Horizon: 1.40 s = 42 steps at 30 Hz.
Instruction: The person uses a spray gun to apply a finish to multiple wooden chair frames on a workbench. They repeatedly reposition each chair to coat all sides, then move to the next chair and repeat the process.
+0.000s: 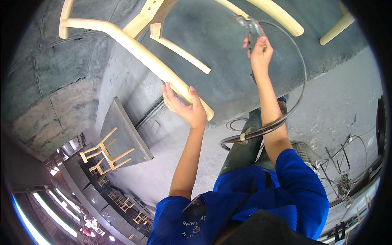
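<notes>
pale unfinished wooden chair frame with curved rounded rails (134,47) fills the upper part of the view, hanging or propped in front of a grey, coated wall, its slim rungs and legs branching toward the top edge. the person's left hand (183,104) is under the low end of the thick bent rail, palm up and fingers spread wide, cupping and steadying the wood more than clamping it. the right hand (259,51) is raised near the upper rails, fingers closed around a small grey metal spray or air tool (251,26) whose nozzle points at the frame. a dark rubber hose (300,69) arcs from that tool out to the right, then back down across the forearm toward the person's waist.

the loose, open-palmed support looks like the weak spot: if the frame swings or is pushed by the tool, the rail could roll off the palm and the chair could turn or drop. the hose loop lies close to the forearm and the nearby rails, so a tug could snag it on a rung and jerk the nozzle off line. the left fingers also sit near where the tool is aimed and could be caught by whatever it discharges. more pale chair frames (107,153) stand well apart on a grey platform at lower left.
</notes>
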{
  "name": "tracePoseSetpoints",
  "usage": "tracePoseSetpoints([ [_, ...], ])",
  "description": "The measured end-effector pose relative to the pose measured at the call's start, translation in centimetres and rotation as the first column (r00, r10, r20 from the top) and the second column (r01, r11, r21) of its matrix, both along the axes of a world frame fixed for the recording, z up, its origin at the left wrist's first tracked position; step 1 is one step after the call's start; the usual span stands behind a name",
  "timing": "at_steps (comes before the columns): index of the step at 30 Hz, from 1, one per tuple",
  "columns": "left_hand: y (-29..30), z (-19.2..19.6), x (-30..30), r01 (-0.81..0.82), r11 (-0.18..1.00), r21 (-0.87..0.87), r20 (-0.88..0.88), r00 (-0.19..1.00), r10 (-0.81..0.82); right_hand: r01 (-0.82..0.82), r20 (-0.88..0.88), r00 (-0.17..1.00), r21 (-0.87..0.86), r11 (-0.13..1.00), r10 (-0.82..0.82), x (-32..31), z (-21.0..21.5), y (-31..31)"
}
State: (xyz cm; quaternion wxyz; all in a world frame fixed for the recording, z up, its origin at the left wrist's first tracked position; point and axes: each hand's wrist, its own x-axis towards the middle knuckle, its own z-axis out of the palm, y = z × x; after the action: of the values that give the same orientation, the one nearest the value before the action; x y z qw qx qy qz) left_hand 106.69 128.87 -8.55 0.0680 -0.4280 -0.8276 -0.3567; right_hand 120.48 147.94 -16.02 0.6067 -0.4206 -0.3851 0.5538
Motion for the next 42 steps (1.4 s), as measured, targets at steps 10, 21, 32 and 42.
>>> tracePoseSetpoints([
  [10,-0.7,0.1,1.5,-0.07,0.997,-0.019,0.012,0.997,0.07,-0.448,-0.016,0.888,0.195,0.872,0.46,3.6,12.9,-8.3],
  [21,-3.9,-1.9,5.8,-0.026,0.995,0.096,0.071,0.997,0.02,-0.271,0.388,0.903,0.178,0.946,0.186,8.3,25.0,-6.0],
  [32,-8.6,-3.8,10.8,0.142,0.99,-0.017,0.143,0.98,-0.138,-0.377,0.238,0.926,0.599,0.706,0.293,2.0,34.2,-4.4],
  [42,-11.7,-1.6,10.3,0.356,0.906,-0.229,0.078,0.935,-0.347,-0.381,0.416,0.909,0.816,0.435,0.016,0.0,39.9,-6.6],
])
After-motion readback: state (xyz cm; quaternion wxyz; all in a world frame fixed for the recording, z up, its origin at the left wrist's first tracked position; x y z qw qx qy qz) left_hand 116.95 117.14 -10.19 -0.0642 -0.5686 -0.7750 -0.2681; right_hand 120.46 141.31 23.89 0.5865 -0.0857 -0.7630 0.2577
